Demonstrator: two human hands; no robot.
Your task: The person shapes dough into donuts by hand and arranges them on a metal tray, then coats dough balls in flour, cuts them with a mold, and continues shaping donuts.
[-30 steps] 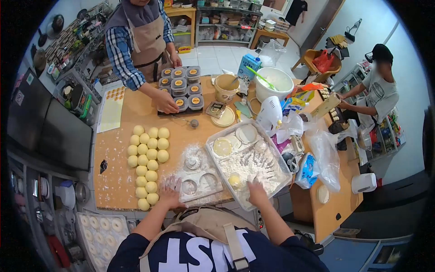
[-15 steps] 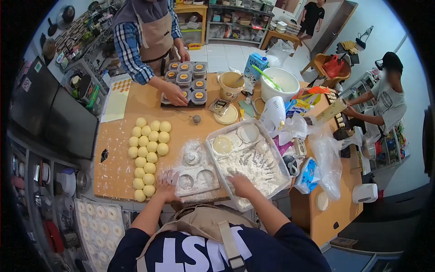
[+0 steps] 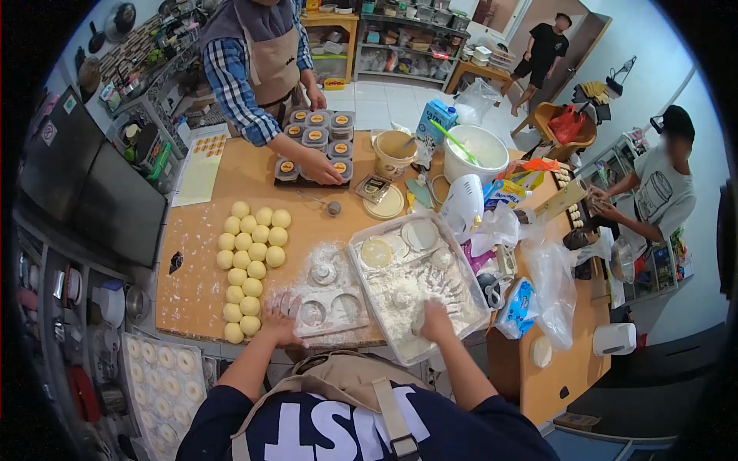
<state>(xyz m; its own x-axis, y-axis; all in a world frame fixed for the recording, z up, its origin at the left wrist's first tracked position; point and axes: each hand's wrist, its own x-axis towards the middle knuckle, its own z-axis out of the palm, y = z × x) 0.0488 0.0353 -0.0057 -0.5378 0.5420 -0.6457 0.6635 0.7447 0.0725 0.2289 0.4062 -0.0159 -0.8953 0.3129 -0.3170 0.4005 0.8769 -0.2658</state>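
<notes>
My left hand [image 3: 283,315], floury and with fingers spread, rests on the table against the left edge of a white board with round cutouts [image 3: 330,309]. To the right, my right hand [image 3: 436,323] reaches into a clear plastic tray [image 3: 415,355] of white flour [image 3: 400,284]. Its fingers point down and are partly hidden, so I cannot see if they hold anything. Pale discs [image 3: 377,252] lie at the tray's far end. Behind the board a small round floured piece [image 3: 324,273] sits in scattered flour. Several yellow dough balls [image 3: 257,251] stand in rows left of my left hand.
Across the table a co-worker in a plaid sleeve [image 3: 257,115] handles stacked labelled boxes [image 3: 315,137]. A bucket [image 3: 394,154], a white bowl [image 3: 477,150], a hand mixer [image 3: 463,203] and plastic bags [image 3: 550,284] crowd the right. Ring-shaped dough [image 3: 165,384] lies on a tray lower left.
My right hand has moved right and deeper into the flour, leaving a mound left of it. My left hand stays beside the board. The co-worker's hand has moved across the boxes.
</notes>
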